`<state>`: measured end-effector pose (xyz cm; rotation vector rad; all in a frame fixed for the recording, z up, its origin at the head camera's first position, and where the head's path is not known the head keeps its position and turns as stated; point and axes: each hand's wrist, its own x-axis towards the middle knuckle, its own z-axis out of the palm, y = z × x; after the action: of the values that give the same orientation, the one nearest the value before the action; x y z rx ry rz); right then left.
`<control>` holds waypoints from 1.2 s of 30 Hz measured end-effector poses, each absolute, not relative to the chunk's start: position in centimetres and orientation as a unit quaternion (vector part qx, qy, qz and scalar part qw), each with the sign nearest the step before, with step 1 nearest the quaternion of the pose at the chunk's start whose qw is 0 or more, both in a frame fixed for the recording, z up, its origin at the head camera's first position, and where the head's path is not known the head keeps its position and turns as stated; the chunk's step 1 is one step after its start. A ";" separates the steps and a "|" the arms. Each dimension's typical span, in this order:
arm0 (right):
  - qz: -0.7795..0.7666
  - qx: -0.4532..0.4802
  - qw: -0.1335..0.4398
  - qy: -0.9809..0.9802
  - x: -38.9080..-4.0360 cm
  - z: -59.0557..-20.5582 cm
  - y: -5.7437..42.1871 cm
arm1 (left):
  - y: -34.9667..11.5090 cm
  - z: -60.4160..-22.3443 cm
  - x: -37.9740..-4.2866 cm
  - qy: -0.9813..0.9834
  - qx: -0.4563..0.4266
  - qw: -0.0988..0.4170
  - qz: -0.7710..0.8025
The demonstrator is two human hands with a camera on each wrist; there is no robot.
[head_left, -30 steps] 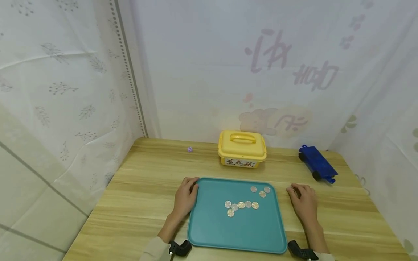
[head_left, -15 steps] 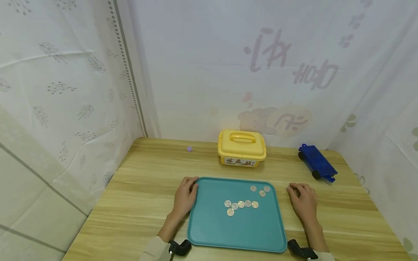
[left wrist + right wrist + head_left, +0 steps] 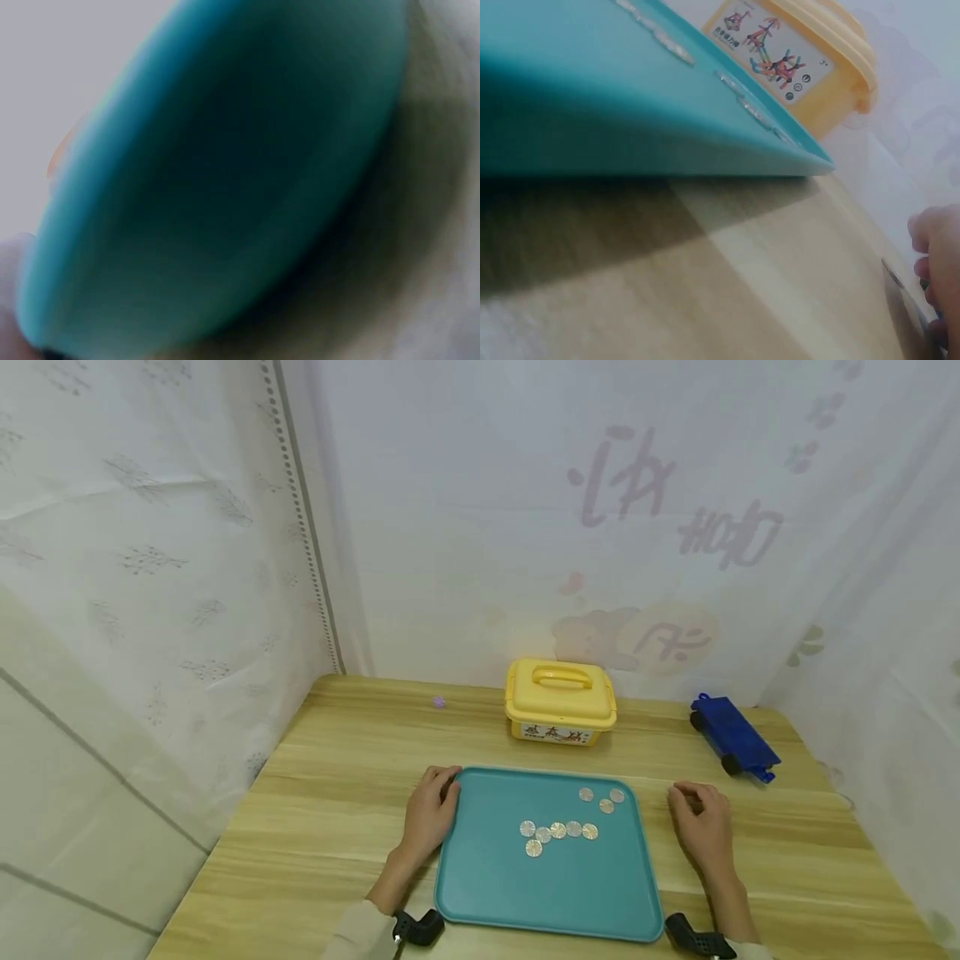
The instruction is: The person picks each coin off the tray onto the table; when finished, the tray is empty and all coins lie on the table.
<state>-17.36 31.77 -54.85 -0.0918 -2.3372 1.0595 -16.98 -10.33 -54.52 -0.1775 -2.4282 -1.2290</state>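
A teal tray (image 3: 547, 893) lies on the table with several round silvery discs, coin-like (image 3: 558, 831), on it. Most form a crooked row near the middle; a group (image 3: 607, 806) sits by the far right corner. My left hand (image 3: 427, 817) rests against the tray's left rim near its far corner. To the right of the tray, apart from it, my right hand (image 3: 703, 827) rests on the table with loosely curled fingers. In the right wrist view a thin disc edge (image 3: 892, 274) shows near those fingers (image 3: 937, 232); whether they touch it is unclear.
Behind the tray stands a lidded yellow box (image 3: 560, 702) with a handle. A blue wheeled toy (image 3: 733, 737) lies at the back right, and a tiny purple piece (image 3: 438, 702) near the back edge. Patterned curtains (image 3: 480, 527) hang behind the wooden table (image 3: 315, 810).
The head view has shifted slightly. My right thumb and forefinger have drawn a little closer together and slightly away from the tray. My left hand, the tray and the discs stay as they were.
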 end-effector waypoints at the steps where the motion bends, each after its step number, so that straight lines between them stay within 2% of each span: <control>1: 0.402 -0.041 0.269 -0.874 -17.1 -54.8 31.9 | -10.2 -54.6 -17.0 -0.871 -0.067 0.204 -0.442; 5: 0.408 -0.052 0.212 -0.887 -15.9 -54.5 31.4 | -9.6 -55.0 -16.9 -0.876 -0.070 0.193 -0.437; 9: 0.421 0.009 0.172 -0.890 -14.7 -54.1 29.5 | -9.3 -55.1 -16.9 -0.879 -0.058 0.186 -0.436; 14: 0.426 0.118 0.184 -0.878 -14.0 -53.8 27.1 | -9.4 -55.2 -16.9 -0.880 -0.052 0.184 -0.436; 19: 0.388 0.175 0.204 -0.882 -13.8 -53.8 25.2 | -9.4 -55.3 -16.9 -0.879 -0.050 0.184 -0.437; 25: 0.335 0.206 0.192 -0.899 -13.7 -54.2 23.7 | -9.5 -55.1 -16.9 -0.877 -0.046 0.179 -0.444; 36: 0.318 0.195 0.151 -0.915 -14.6 -54.4 22.9 | -10.3 -54.5 -17.2 -0.875 -0.047 0.192 -0.443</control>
<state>-14.55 22.89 -54.36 0.5608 -2.6275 0.9132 -17.20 -10.31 -54.52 -0.1315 -2.4548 -1.2424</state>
